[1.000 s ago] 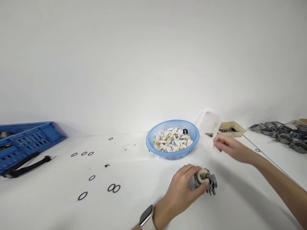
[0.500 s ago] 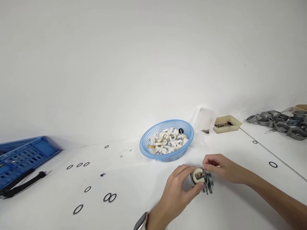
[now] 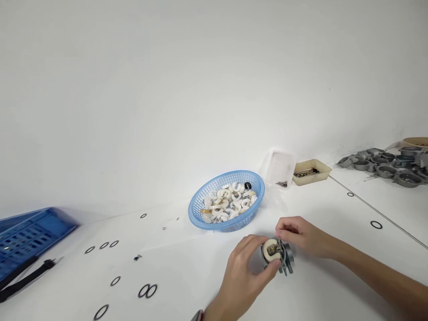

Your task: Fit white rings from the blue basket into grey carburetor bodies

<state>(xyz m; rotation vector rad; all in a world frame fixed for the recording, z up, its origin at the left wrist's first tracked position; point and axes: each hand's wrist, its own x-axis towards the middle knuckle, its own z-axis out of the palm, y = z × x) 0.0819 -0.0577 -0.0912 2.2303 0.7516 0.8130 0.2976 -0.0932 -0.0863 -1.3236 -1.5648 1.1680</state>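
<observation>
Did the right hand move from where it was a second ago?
Yes. The right hand was up near the tan tray; now it has come down, away from the tray, to the metal part beside the left hand.

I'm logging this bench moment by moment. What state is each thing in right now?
Left hand: closed around the carburetor body.
Right hand: fingertips pinched at the carburetor's top.
Carburetor: held on the table, cream float showing.
Blue basket: upright, part-filled with white floats.
Clear box: open, few small parts inside.
Tan tray: open, small parts inside.
Black O-rings: loose, flat on the table.
</observation>
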